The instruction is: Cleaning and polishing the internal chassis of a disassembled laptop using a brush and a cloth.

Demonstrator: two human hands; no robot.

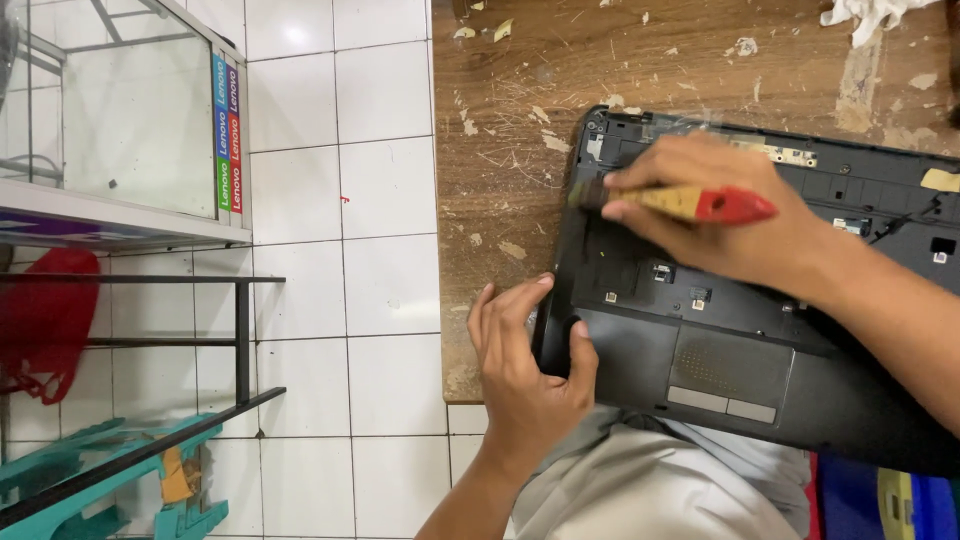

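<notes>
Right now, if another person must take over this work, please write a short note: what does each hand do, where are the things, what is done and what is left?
Left hand: holds the laptop base by its corner, thumb on the palm rest beside the touchpad.
Right hand: its grip is closed on a brush with a yellow and red handle, bristles on the open keyboard bay.
The base lies on a scratched wooden table.
Done: keyboard is out.
Left: how much of the bay is brushed, I cannot tell.

Your right hand [720, 215] hides the middle of the red-and-yellow-handled brush [735, 205]; the black plastic laptop shell [640, 345] runs off the right edge.
</notes>
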